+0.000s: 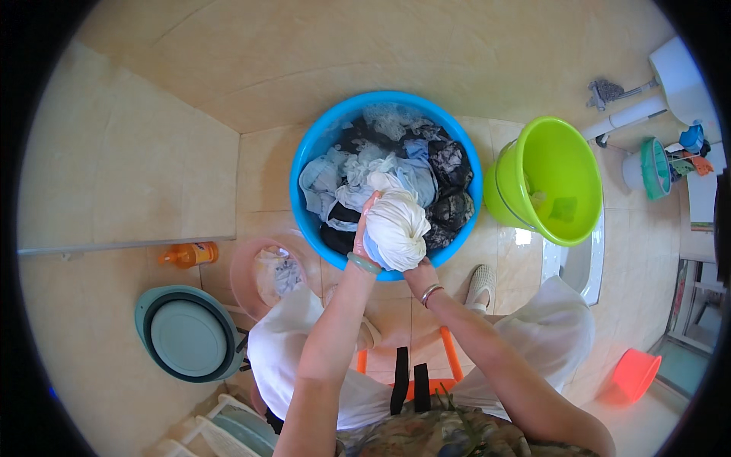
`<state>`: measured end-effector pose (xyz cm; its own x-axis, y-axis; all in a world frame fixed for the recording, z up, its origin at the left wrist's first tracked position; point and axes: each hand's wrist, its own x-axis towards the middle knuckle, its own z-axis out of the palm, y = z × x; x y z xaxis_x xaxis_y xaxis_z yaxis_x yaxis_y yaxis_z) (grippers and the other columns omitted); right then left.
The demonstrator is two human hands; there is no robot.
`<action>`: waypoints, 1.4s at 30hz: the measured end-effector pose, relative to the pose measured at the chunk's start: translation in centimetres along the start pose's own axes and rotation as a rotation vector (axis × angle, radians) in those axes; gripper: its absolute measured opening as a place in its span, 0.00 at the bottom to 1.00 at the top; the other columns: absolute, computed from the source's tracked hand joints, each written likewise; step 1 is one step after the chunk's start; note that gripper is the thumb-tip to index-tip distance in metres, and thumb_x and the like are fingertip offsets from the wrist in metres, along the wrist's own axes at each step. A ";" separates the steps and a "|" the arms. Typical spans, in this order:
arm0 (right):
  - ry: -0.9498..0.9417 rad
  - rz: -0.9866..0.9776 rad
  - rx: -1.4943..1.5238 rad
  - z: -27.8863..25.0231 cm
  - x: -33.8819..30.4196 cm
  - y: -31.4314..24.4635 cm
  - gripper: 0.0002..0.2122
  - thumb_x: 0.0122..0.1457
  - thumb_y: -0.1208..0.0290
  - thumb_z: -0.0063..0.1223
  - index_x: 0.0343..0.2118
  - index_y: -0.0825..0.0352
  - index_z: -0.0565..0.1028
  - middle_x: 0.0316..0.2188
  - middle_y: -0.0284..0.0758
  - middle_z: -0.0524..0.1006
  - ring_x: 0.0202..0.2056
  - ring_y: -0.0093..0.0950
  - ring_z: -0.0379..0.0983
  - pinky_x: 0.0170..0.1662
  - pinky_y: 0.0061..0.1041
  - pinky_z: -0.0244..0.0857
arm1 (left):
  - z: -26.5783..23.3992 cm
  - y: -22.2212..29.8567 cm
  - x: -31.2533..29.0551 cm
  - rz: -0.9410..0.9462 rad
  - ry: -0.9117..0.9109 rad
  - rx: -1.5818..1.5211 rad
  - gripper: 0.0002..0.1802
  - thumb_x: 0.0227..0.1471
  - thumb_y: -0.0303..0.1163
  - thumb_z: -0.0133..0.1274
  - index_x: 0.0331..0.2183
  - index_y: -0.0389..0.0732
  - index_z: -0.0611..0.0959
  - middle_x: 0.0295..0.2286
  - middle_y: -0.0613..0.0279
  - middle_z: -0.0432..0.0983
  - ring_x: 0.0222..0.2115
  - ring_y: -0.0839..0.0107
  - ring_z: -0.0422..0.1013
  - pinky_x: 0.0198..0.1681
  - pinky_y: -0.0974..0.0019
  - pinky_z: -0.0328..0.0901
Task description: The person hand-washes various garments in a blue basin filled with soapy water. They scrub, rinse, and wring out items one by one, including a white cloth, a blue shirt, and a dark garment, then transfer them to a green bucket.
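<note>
- Head view: I see both hands closed around a twisted white cloth [397, 228], held just above the near rim of the blue basin [308, 164]. Left hand [365, 228] grips the cloth's left side, fingers wrapped; right hand [415, 266] is under the bundle's near end, mostly hidden, but clamped on it as far as I can tell.
- Risk, my reading: the bundle hangs over the basin's near edge, so wrung water may run outside it onto the floor tiles [152, 152] and toward the person's shoe [480, 286]. Wet glossy tile looks slippery underfoot.
- Risk: wet fabric could slip from the right hand's grip, which sits low on the bundle, and drop back among the soaked laundry [426, 164] or onto the floor.
- Risk: the pink bowl [242, 274] holding a cloth sits close by the left knee; an elbow swing might tip it.
- Surface and room: beige tiled floor, no bench. Green bucket [552, 179] right of the basin, orange bottle [190, 254] at left, teal tub [186, 335] near left, orange stool [449, 354] under the person, small red bucket [636, 373] near right, toilet brush and fixtures far right.
</note>
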<state>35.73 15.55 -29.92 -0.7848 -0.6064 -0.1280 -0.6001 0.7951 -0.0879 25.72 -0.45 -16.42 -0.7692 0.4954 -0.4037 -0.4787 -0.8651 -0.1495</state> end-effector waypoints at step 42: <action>-0.184 -0.017 1.651 -35.9 16.2 8.3 0.13 0.57 0.68 0.56 0.40 0.71 0.77 0.31 0.34 0.76 0.34 0.20 0.71 0.41 0.21 0.65 | 17.2 1.7 -3.8 -0.045 -0.136 0.895 0.28 0.53 0.37 0.57 0.52 0.38 0.67 0.38 0.60 0.74 0.40 0.73 0.73 0.43 0.65 0.69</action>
<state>12.49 12.06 2.70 -0.6805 -0.7011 -0.2132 0.2863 0.0134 -0.9580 20.52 -2.45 0.41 -0.7581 0.5811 -0.2959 -0.6159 -0.4890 0.6178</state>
